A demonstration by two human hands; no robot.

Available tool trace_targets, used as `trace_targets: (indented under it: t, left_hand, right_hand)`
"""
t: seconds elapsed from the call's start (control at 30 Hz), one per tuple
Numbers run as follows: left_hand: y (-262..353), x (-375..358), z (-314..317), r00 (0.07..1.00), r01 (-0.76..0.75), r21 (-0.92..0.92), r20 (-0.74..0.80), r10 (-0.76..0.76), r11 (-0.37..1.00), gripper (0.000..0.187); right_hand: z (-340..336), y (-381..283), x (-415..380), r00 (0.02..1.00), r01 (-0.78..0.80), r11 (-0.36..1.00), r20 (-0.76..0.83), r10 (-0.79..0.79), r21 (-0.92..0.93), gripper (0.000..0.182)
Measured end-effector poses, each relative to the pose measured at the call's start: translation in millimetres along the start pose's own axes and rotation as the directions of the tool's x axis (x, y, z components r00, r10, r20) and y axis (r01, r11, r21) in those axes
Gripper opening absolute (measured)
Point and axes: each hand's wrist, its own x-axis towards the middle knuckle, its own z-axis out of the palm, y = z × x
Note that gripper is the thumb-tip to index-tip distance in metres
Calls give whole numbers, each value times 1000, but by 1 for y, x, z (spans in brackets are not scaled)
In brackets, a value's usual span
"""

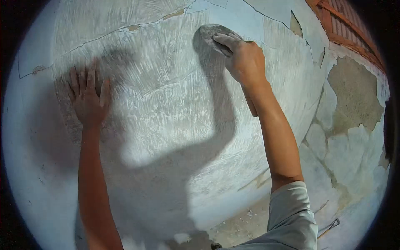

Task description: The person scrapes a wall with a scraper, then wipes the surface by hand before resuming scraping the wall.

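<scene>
My left hand lies against the scratched wall at the left, its fingers stretched out and holding nothing. Higher up and to the right, my right hand grips a scraper with a rounded grey blade. The fingers rest along the back of this blade, and the end of a handle shows below the wrist. The blade is at the wall's surface; whether its whole edge touches cannot be made out. Streaky scrape marks cover the wall between my hands, and a shadow of the arm falls across it.
Cracks and chipped paint run across the upper wall. On the adjoining wall at the right is a bare grey patch, with reddish beams above. Debris lies on the floor. A tool handle leans at the lower right.
</scene>
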Motion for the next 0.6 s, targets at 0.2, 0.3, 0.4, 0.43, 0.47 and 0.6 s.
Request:
trace_targets:
  t: [0.2,0.3,0.4,0.43,0.47,0.6]
  left_hand:
    - [-2,1,5,1000,-11,31,-12,11,999,63]
    - [-1,-2,-2,1000,-21,21,3,21,1000,63]
    - [0,0,3,1000,-3,18,-14,3,1000,63]
    - [-1,-1,6,1000,1,26,-8,-1,1000,63]
    - [-2,-2,6,1000,6,37,-2,-6,999,64]
    - [0,0,6,997,-9,-43,-78,6,999,63]
  right_hand:
    - [-4,2,51,978,-166,981,109,177,-105,50]
    - [-6,-1,21,995,-88,995,58,85,51,50]
    - [-7,1,8,998,-46,998,33,48,-38,39]
    - [-9,-1,14,997,-74,997,33,75,-31,40]
    - [-9,-1,22,995,-99,995,32,100,-21,40]
    - [4,8,45,991,-102,987,79,112,-127,26]
